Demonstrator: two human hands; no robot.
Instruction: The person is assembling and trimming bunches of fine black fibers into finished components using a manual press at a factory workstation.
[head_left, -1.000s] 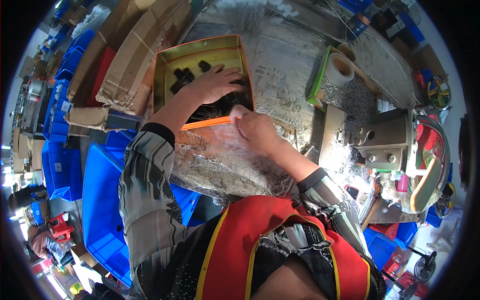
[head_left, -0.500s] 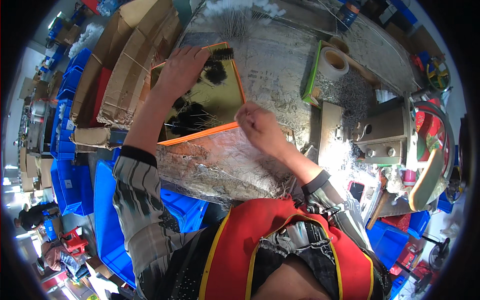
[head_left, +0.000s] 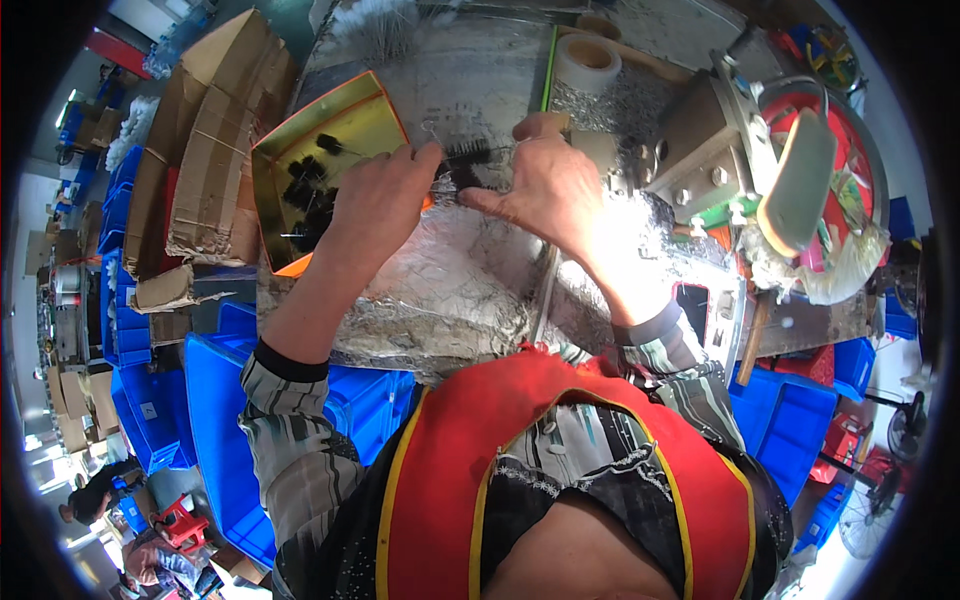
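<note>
Between my hands is a small black-bristled wire brush, with a dark patch below it that may be its shadow. My left hand is closed in a pinch at the brush's left end; its fingertips partly hide the wire. Just right of the brush, my right hand is open, thumb stretched out toward the bristles and fingers apart from it. A shallow yellow tray with orange edges lies left of and partly behind my left hand. Inside it are several black brushes with thin wire stems.
Torn cardboard boxes stand left of the tray. On the right sit a tape roll, a heap of metal bits and a metal machine with a wheel. Blue bins are below the worn bench.
My left hand has left the tray and now pinches a black brush over the bench. My right hand has moved off the tray's edge and opened. The view has shifted rightward.
</note>
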